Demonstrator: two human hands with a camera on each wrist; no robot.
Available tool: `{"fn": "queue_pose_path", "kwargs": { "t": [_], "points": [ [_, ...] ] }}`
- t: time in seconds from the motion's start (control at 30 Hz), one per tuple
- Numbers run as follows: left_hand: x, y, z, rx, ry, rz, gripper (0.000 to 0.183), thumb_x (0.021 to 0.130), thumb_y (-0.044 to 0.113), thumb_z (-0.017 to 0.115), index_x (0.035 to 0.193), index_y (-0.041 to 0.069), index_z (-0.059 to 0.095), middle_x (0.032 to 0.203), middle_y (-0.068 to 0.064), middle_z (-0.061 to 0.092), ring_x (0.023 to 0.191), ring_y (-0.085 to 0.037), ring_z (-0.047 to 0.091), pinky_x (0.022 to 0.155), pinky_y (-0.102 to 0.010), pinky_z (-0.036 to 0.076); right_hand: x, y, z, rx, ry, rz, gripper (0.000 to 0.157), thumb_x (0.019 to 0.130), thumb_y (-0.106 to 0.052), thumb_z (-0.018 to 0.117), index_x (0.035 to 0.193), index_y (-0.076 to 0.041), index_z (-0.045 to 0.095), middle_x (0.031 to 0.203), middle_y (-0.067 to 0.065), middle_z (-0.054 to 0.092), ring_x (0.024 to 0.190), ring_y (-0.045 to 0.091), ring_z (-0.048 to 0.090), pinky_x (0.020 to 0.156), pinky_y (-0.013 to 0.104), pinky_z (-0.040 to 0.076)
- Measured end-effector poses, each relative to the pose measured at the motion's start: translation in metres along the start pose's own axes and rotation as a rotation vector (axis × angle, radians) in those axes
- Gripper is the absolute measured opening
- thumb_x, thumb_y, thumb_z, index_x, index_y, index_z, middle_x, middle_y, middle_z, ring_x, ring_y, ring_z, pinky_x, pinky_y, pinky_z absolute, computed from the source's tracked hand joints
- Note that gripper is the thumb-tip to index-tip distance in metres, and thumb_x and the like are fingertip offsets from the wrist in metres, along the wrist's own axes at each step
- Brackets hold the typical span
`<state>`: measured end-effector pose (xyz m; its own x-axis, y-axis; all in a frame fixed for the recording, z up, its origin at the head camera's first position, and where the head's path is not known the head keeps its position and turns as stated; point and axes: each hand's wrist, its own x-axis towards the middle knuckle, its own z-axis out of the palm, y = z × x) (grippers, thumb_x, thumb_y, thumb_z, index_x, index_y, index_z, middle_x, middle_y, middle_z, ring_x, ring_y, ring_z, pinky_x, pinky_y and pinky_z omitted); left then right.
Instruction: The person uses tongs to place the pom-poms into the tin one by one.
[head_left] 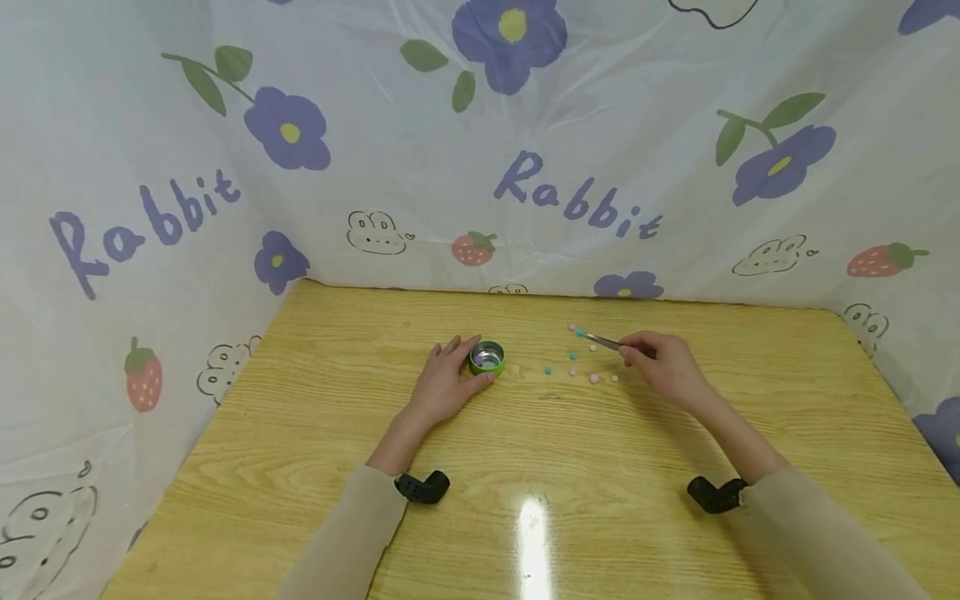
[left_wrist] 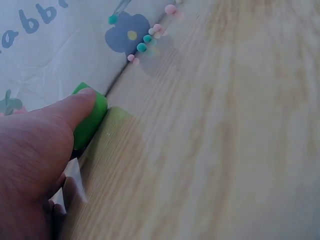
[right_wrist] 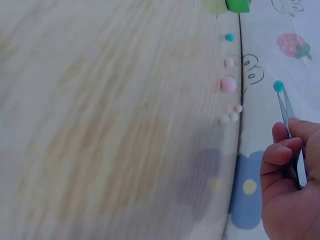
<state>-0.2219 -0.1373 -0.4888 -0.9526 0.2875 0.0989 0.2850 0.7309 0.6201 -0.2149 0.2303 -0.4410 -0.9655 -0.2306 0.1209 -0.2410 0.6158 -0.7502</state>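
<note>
- A person's left hand (head_left: 448, 383) braces a small green tin (left_wrist: 92, 117) on the wooden table (head_left: 315, 433), thumb at the near side and index finger at the far-left rim, a part-open grip that probably keeps the light vessel from sliding or tipping
- The right hand (head_left: 663, 367), its fingers closed in a pinch, holds slim metal tweezers (head_left: 603, 342) by the rear, likely so that the long tips can reach a small target without the fingers crowding it
- Caught between the tweezer tips, a turquoise ball (right_wrist: 278, 86) hangs above the tabletop in both wrist views, well apart from the tin; a light squeeze seems called for, since something so small and round could spring loose
- Loose on the wood between tin and right hand lie other balls, among them a turquoise one (head_left: 548, 371) nearest the tin, a larger pink one (head_left: 594, 378) and a pale one (head_left: 615, 378), spaced apart in a way that leaves room to pick them singly
- The tin stands upright, mouth up and lidless, an opening ready to receive; a purple spot (head_left: 478, 360) inside is probably a ball, though too small to be sure
</note>
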Motion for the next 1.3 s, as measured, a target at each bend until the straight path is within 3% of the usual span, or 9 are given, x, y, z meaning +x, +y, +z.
{"fn": "queue_pose_path", "kwargs": {
  "t": [0.27,0.47,0.67,0.77,0.9,1.03,1.07,1.27,1.3],
  "points": [
    [0.0,-0.001,-0.001,-0.012,-0.001,0.01,0.074,0.097,0.042,0.072,0.156,0.009,0.044,0.157,-0.024,0.041,0.15,-0.039,0.029,0.125,-0.053,0.012,0.023,-0.025,0.012,0.015,-0.013,-0.04,0.022,0.105,-0.01,0.06,0.118,0.005,0.07,0.093,0.021,0.07,0.068,0.03,0.06,0.052,0.027,0.044],
    [0.0,-0.001,0.0,-0.011,0.011,0.025,0.074,0.097,0.041,0.072,0.156,0.008,0.044,0.155,-0.024,0.044,0.15,-0.039,0.03,0.125,-0.053,0.012,0.033,-0.04,0.025,0.084,-0.038,-0.049,0.023,0.105,-0.008,0.061,0.119,0.007,0.07,0.094,0.021,0.07,0.079,0.042,0.064,0.056,0.026,0.049],
    [0.0,-0.001,0.0,-0.012,-0.003,0.021,0.074,0.097,0.041,0.071,0.156,0.008,0.044,0.156,-0.023,0.043,0.15,-0.039,0.03,0.125,-0.052,0.011,0.036,-0.043,0.044,0.107,-0.057,-0.051,0.021,0.104,-0.008,0.061,0.117,0.005,0.07,0.093,0.022,0.07,0.06,0.03,0.056,0.05,0.027,0.045],
    [0.0,-0.002,-0.001,-0.005,-0.007,0.013,0.074,0.097,0.042,0.071,0.157,0.009,0.043,0.157,-0.022,0.042,0.15,-0.038,0.029,0.125,-0.051,0.011,0.036,-0.046,0.053,0.136,-0.071,-0.046,0.02,0.104,-0.008,0.061,0.117,0.004,0.07,0.094,0.019,0.069,0.064,0.029,0.06,0.051,0.03,0.051],
    [0.0,-0.002,-0.001,0.0,-0.005,0.013,0.074,0.097,0.042,0.072,0.157,0.009,0.043,0.156,-0.022,0.042,0.15,-0.038,0.03,0.125,-0.051,0.012,0.037,-0.049,0.062,0.176,-0.094,-0.062,0.021,0.104,-0.007,0.061,0.117,0.005,0.07,0.095,0.019,0.07,0.081,0.037,0.067,0.06,0.033,0.058],
    [0.0,-0.002,-0.001,0.003,-0.002,0.022,0.074,0.096,0.042,0.072,0.156,0.008,0.044,0.156,-0.023,0.043,0.15,-0.039,0.03,0.125,-0.052,0.012,0.037,-0.051,0.07,0.164,-0.104,-0.091,0.019,0.104,-0.008,0.062,0.115,0.005,0.071,0.092,0.018,0.071,0.075,0.034,0.064,0.056,0.028,0.05],
    [0.0,-0.002,-0.001,0.003,-0.002,0.023,0.074,0.096,0.042,0.072,0.156,0.008,0.044,0.156,-0.023,0.043,0.15,-0.039,0.03,0.125,-0.052,0.012,0.038,-0.052,0.071,0.155,-0.105,-0.097,0.019,0.103,-0.007,0.063,0.114,0.004,0.072,0.09,0.018,0.071,0.074,0.032,0.063,0.063,0.028,0.053],
    [0.0,-0.002,-0.001,0.008,-0.002,0.028,0.074,0.097,0.043,0.072,0.156,0.008,0.044,0.156,-0.024,0.043,0.15,-0.039,0.031,0.125,-0.053,0.013,0.037,-0.054,0.081,0.137,-0.116,-0.09,0.018,0.103,-0.007,0.063,0.113,0.004,0.073,0.09,0.015,0.072,0.076,0.028,0.063,0.066,0.027,0.05],
    [0.0,-0.003,-0.001,0.007,0.0,0.026,0.074,0.097,0.043,0.072,0.156,0.008,0.044,0.156,-0.024,0.043,0.15,-0.039,0.031,0.125,-0.053,0.013,0.036,-0.054,0.082,0.141,-0.119,-0.086,0.017,0.103,-0.007,0.063,0.113,0.004,0.073,0.091,0.016,0.072,0.077,0.028,0.063,0.059,0.028,0.045]
  ]
}}
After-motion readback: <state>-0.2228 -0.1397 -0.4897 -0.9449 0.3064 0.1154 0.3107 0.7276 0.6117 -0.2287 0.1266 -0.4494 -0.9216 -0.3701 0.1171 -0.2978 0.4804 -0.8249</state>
